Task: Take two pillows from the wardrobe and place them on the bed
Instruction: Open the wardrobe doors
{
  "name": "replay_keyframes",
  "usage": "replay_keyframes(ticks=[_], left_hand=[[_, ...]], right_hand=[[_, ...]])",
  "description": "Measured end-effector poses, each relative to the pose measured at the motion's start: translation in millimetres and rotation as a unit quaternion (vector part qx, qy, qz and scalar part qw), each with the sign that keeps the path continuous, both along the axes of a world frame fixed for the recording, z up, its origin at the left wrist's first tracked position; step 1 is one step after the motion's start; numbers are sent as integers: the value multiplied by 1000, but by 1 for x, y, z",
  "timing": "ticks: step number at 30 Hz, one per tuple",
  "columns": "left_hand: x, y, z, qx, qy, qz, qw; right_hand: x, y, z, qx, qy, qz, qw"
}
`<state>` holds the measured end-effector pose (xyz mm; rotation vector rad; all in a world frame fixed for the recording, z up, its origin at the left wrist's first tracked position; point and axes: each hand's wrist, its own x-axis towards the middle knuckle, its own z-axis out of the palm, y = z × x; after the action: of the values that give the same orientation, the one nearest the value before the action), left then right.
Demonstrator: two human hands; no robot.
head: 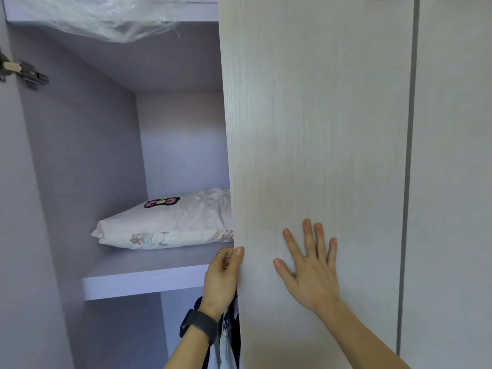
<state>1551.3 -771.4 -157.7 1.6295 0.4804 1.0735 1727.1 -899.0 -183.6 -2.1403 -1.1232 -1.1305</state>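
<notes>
Wardrobe interior stands half open; pillow [165,222] lies lengthwise on shelf [143,283], up-left of left hand [222,275], which pinches door [314,129] edge. Right hand [308,265] is spread flat on door, farther off.

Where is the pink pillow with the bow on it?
The pale pink cartoon-print pillow lies on the lilac wardrobe shelf, left of the light wood-grain door, just above the left hand.

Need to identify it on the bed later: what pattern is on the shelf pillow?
Pale pink pillow with cartoon prints, head view.
</notes>
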Motion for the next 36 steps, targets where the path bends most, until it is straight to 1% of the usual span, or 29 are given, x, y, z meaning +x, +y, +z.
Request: replay_keyframes(ticks=[4, 8, 11, 13, 14, 15, 16, 17, 19, 20, 23, 24, 26, 30, 33, 36], left_hand=[[-7, -10, 5, -17, -8, -13, 1000], [-28, -26, 6, -32, -15, -73, 997], [-53, -43, 6, -19, -5, -128, 992], [-72, -65, -4, -3, -17, -167, 986], [-84, -79, -12, 3, -31, -196, 980], [-91, -87, -16, 21, -27, -225, 974], [-97, -111, -41, 13, -7, -276, 961], [-104, -135, -58, -8, 4, -304, 953], [-107, -145, -56, 1, -24, -331, 943], [-105, -149, -51, -15, -32, -347, 937], [-97, -137, -31, -2, -65, -369, 927], [-95, -136, -28, -8, -63, -377, 924], [-95, -136, -29, 12, -62, -398, 915], [-93, -150, -40, 59, -38, -448, 892], [-88, -167, -44, 104, -34, -455, 884], [-81, -189, -53, 164, -35, -448, 878]], right_hand=[[-15, -12, 7, -22, 42, -1, 999], [-40, -37, 8, -32, 112, 33, 993], [-69, -54, 7, 13, 168, 71, 983], [-87, -73, -3, 49, 200, 93, 974], [-100, -89, -15, 72, 227, 110, 965], [-110, -97, -21, 97, 245, 121, 957], [-126, -126, -42, 94, 290, 80, 949], [-144, -152, -61, 93, 324, 64, 939], [-157, -166, -71, 142, 355, 97, 919], [-164, -169, -72, 154, 375, 105, 908], [-184, -165, -73, 169, 395, 158, 889], [-192, -167, -80, 169, 402, 165, 884], [-211, -174, -101, 171, 405, 167, 883], [-244, -193, -145, 204, 389, 114, 891], [-255, -207, -159, 216, 356, 63, 907], [-256, -223, -161, 225, 339, 14, 913]])
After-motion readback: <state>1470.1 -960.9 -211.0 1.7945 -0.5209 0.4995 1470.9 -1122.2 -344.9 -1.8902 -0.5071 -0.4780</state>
